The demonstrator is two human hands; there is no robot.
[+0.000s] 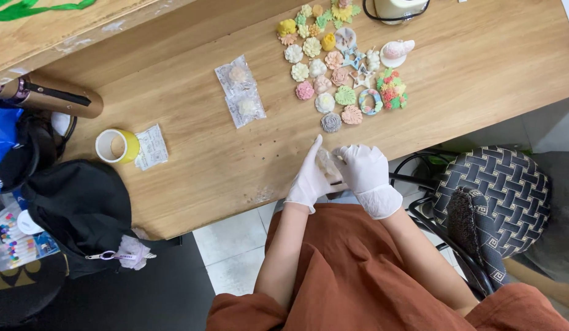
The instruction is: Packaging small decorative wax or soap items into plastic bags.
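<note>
Thing: a small clear packet (328,164), at the bench (198,165) edge between both gloved hands.
Left hand (309,178): fingers extended, steadying it.
Right hand (363,168): fingers curled, pinching it.
Handling: probably light, crinkly, slippery; the piece inside looked fragile, so the edges seemed safest.

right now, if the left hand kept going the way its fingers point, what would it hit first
Likely the grey flower piece, nearest of the moulded shapes: the left hand points up-table, slightly right. Only bare wooden table lies between, though height is unclear.
</note>
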